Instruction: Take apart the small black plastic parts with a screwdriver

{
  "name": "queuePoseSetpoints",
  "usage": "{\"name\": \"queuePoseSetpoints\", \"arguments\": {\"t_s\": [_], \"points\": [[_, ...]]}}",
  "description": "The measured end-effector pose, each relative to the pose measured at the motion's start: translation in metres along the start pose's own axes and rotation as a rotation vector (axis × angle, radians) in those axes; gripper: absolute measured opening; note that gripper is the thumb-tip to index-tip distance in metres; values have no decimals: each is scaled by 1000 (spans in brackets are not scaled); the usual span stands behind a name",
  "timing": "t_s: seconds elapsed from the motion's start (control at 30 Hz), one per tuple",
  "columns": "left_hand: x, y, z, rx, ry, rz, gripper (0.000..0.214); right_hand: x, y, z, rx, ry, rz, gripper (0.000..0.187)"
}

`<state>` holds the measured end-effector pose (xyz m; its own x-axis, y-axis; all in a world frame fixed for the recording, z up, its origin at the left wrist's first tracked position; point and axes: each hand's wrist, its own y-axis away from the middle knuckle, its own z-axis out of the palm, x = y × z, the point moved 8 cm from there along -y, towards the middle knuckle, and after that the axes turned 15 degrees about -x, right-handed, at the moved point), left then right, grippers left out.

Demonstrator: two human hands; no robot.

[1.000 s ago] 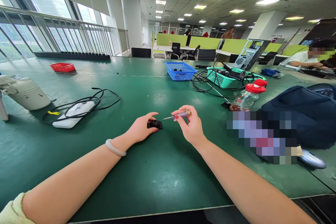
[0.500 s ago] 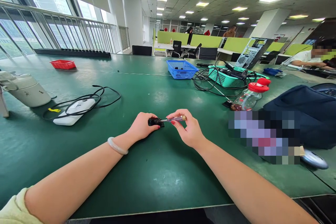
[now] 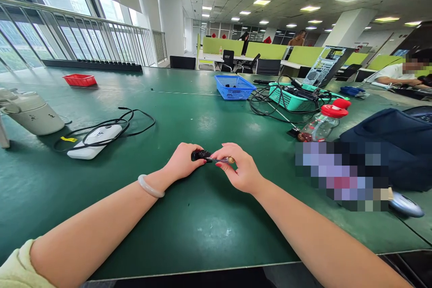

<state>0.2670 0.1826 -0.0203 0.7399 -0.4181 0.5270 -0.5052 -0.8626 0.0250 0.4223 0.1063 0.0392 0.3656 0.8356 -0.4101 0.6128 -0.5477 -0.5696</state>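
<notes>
My left hand [image 3: 184, 160] pinches a small black part [image 3: 200, 155] over the green tabletop [image 3: 162, 216]; its exact kind is too small to make out. In my right hand [image 3: 240, 168] is a screwdriver [image 3: 224, 160] with a clear handle, held between thumb and fingers. Its shaft points left, and the tip meets or lies right beside the black part; contact I cannot tell. The fingers partly cover both things. A pale bangle [image 3: 150, 186] circles my left wrist.
Left are a white power bank [image 3: 91, 147] with a black cable and a jug [image 3: 38, 114]. Farther back stand a red tray [image 3: 80, 80], a blue basket [image 3: 235, 92] and a green basket [image 3: 286, 101] of cables. A red-lidded jar [image 3: 322, 126] and dark bag [image 3: 388, 148] lie right.
My right hand and the screwdriver have shifted slightly left and down, and the handle is now more covered by the fingers. My left hand keeps its hold on the black part.
</notes>
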Motion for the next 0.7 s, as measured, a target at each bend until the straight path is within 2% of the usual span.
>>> {"name": "queuePoseSetpoints", "arguments": {"t_s": [0.1,0.3,0.4,0.5,0.6,0.7], "points": [[1,0,0,8,-2,1,30,-12,-3,5,-81,102,-92,17],[1,0,0,7,-2,-7,30,-54,-1,26,-211,422,-387,21],[1,0,0,14,0,-2,29,-60,0,40,-285,528,-440,24],[1,0,0,22,-5,-1,28,-57,0,48,-357,528,-438,23],[1,0,0,25,-12,1,29,-52,-1,41,-331,411,-401,21],[1,0,1,1,-23,-2,30,-47,0,20,-149,266,-347,20]]}}
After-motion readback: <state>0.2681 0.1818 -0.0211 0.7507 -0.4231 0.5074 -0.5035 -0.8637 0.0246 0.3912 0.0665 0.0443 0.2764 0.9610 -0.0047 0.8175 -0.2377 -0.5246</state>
